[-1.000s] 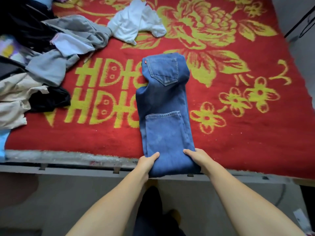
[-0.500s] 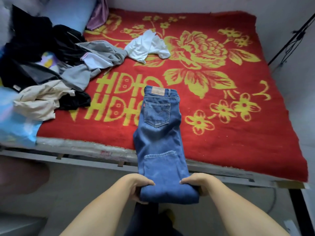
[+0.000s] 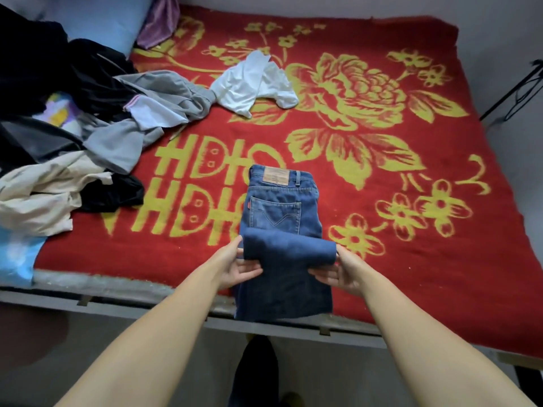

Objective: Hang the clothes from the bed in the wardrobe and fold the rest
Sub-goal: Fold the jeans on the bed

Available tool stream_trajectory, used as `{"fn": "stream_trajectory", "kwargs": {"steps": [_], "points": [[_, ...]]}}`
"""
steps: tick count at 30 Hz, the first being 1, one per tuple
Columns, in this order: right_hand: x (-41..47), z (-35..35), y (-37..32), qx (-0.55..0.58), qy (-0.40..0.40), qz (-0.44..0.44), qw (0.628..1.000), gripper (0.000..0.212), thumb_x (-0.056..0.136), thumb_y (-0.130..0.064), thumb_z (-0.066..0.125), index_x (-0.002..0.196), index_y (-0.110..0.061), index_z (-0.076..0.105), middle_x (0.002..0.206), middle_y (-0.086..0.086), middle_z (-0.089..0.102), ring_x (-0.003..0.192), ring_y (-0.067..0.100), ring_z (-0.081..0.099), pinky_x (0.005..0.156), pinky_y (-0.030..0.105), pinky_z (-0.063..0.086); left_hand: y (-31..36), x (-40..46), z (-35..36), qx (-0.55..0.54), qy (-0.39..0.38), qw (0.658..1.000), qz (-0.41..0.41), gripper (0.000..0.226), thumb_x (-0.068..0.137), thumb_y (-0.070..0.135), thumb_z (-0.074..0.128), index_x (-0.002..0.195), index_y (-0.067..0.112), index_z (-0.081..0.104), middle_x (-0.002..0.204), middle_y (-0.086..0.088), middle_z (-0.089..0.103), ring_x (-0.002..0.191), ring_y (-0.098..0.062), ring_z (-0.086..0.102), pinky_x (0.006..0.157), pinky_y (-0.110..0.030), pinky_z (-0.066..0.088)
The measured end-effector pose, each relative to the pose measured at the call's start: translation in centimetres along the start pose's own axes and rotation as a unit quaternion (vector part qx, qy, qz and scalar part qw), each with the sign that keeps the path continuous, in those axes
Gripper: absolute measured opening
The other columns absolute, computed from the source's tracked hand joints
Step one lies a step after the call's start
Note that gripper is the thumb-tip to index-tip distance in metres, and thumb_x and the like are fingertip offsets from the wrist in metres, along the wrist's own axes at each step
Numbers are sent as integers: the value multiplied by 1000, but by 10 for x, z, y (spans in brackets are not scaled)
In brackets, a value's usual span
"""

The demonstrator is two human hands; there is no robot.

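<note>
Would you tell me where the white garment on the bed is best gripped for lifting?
Pinch the white garment at its raised upper peak, from above: the cloth bunches upward there, so fingers close on a fold, while the other edges lie flat on the red blanket.

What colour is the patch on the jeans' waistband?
Tan-brown, like leather, on the blue jeans; the patch shows in the head view.

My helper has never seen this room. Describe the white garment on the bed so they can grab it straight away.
Start at the red blanket with yellow flowers covering the bed. At its far side, just left of the big yellow flower, lies the white garment, crumpled. It touches only the end of a grey garment from the left-hand pile, and it is the only pure white piece.
</note>
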State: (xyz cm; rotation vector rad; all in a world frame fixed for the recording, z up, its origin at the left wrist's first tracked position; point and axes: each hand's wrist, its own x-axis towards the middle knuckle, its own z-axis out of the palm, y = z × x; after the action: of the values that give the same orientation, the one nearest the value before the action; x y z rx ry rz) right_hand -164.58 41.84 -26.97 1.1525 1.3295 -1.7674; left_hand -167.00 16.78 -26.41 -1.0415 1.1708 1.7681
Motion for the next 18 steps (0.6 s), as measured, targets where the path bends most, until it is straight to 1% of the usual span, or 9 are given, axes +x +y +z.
{"fn": "stream_trajectory", "kwargs": {"steps": [1,3,5,7,8,10,12,15,18], "points": [[10,6,-12,11,-4,-14,1000,40,101,-41,36,112,-8,56,78,16,73,63,25,72,49,26,55,13,9,4,-9,-1,1000,12,46,99,45,42,114,3,48,91,-20,58,80,-29,61,56,-39,58],[34,18,-36,15,4,-36,999,44,101,-44,35,110,-6,56,78,13,73,66,21,72,52,25,56,40,31,9,-14,-2,999,34,49,100,44,39,127,4,42,104,-24,58,92,-33,61,67,-42,56],[63,28,-50,24,27,-52,998,43,101,-41,36,128,-8,45,105,15,68,84,24,70,63,32,56,58,56,12,14,29,998,62,46,101,39,38,136,9,36,116,-24,55,102,-33,59,78,-41,51],[87,29,-47,-33,100,-81,991,49,98,-36,45,140,-14,34,131,13,55,106,24,59,75,37,52,58,81,10,115,120,979,116,37,98,33,45,127,10,43,110,-16,59,92,-25,58,76,-36,48],[95,26,-39,-95,148,-88,981,56,95,-35,51,143,-14,31,138,13,49,115,25,54,83,39,50,52,92,4,181,174,958,139,43,95,32,51,130,8,44,114,-13,59,93,-25,57,79,-34,46],[99,21,-16,-215,206,-80,951,73,90,-35,59,148,-12,22,148,15,37,131,31,42,102,41,40,25,102,-7,282,242,917,143,65,89,37,61,142,9,35,133,-15,47,117,-30,49,98,-37,39],[101,10,16,-245,197,-36,949,84,88,-41,63,151,-11,15,153,16,28,137,33,34,109,41,31,-14,101,-17,318,239,912,97,88,83,45,66,150,14,19,148,-19,29,135,-35,33,111,-40,28],[104,-4,58,-194,126,17,973,87,79,-56,66,145,-9,33,139,11,49,123,29,52,102,39,43,-63,101,-30,308,211,927,26,106,77,47,73,152,12,7,153,-19,21,140,-33,25,115,-41,23],[129,-19,83,-173,110,-11,979,89,56,-71,70,123,-14,58,113,3,68,99,20,67,88,37,53,-81,116,-41,273,233,933,23,108,71,46,79,149,6,15,149,-17,28,136,-32,33,113,-42,27]]}}
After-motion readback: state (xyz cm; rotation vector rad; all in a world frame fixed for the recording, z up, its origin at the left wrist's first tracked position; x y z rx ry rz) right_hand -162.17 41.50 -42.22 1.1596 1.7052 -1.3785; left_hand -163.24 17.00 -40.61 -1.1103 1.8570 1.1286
